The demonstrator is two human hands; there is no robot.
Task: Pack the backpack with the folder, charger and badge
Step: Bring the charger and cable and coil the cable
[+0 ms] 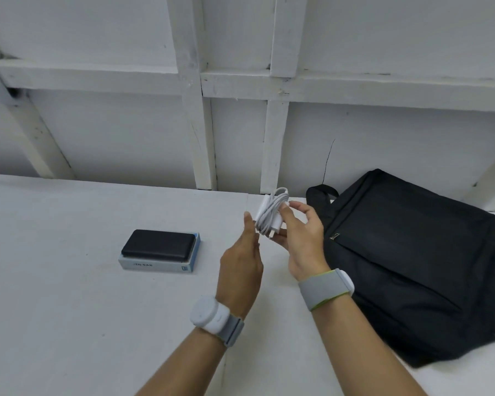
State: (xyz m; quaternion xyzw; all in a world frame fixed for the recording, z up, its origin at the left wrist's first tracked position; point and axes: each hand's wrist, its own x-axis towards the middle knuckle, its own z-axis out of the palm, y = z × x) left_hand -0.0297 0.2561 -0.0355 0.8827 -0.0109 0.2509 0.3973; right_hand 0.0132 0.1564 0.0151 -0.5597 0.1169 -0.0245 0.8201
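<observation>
A white charger with its cable coiled around it (270, 214) is held above the table in my right hand (303, 241), fingers closed on it. My left hand (242, 261) is just left of the charger, palm turned toward it with straight fingers, close to it or just touching, gripping nothing. The black backpack (412, 258) lies flat on the table at the right, its front zipper shut, right beside my right hand. No folder or badge is visible.
A black power bank (159, 244) rests on a pale blue box (157, 265) in the middle of the white table (55, 281). A white wall with wooden battens rises behind the table. Both wrists wear grey bands with white units.
</observation>
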